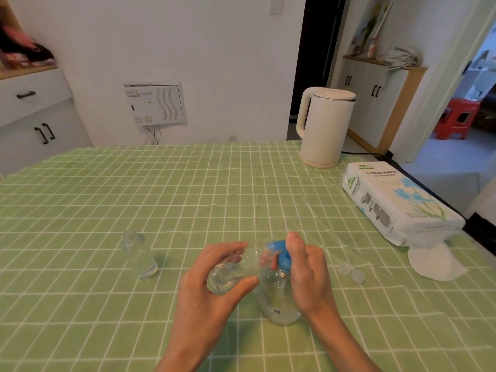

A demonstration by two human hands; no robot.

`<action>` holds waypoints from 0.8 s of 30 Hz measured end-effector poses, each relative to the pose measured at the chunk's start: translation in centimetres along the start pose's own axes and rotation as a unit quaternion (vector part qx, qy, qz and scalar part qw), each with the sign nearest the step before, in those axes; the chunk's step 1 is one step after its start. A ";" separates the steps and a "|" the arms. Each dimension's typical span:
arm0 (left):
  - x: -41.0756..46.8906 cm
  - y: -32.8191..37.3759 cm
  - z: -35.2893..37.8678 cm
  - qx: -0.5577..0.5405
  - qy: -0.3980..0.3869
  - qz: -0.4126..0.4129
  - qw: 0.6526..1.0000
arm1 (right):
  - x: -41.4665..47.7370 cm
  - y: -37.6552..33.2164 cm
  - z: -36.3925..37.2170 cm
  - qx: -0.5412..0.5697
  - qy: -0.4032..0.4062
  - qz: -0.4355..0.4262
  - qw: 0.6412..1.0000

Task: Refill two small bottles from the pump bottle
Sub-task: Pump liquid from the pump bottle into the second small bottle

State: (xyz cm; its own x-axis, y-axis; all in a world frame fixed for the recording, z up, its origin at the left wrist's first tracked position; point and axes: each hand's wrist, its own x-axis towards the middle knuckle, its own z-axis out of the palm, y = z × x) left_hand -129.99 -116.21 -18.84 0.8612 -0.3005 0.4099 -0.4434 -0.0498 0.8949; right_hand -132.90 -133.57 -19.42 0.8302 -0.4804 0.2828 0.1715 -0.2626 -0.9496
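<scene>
Head-worn wide-angle view, looking forward and down, close over table

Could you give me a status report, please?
Left hand holds small bottle tilted at the spout. Right hand grips pump bottle top. Second bottle stands left. Nothing blocking.

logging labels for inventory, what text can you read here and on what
"TISSUE PAPER": top face of the tissue pack, and again along its side.
Smaller print on the pack: too small to read.
Stickers on the wall panel: blurred.
Small label low on the pump bottle: unreadable.
</scene>
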 end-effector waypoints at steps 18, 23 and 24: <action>-0.1 -0.2 0.0 0.002 0.002 0.005 1.000 | 0.0 0.2 -0.1 -0.025 0.004 0.005 1.000; 0.0 -0.1 0.0 0.002 0.001 0.006 1.000 | -0.1 0.0 -0.1 -0.024 0.009 0.012 1.000; 0.0 0.0 0.0 0.001 0.000 0.006 1.000 | 0.0 0.0 -0.1 -0.022 0.010 0.010 1.000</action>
State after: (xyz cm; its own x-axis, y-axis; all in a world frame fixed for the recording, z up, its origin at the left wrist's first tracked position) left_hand -129.99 -116.16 -18.88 0.8558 -0.3010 0.4206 -0.4544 -0.0488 0.8895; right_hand -132.97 -133.59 -19.42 0.8228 -0.5017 0.2668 0.1313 -0.2890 -0.9483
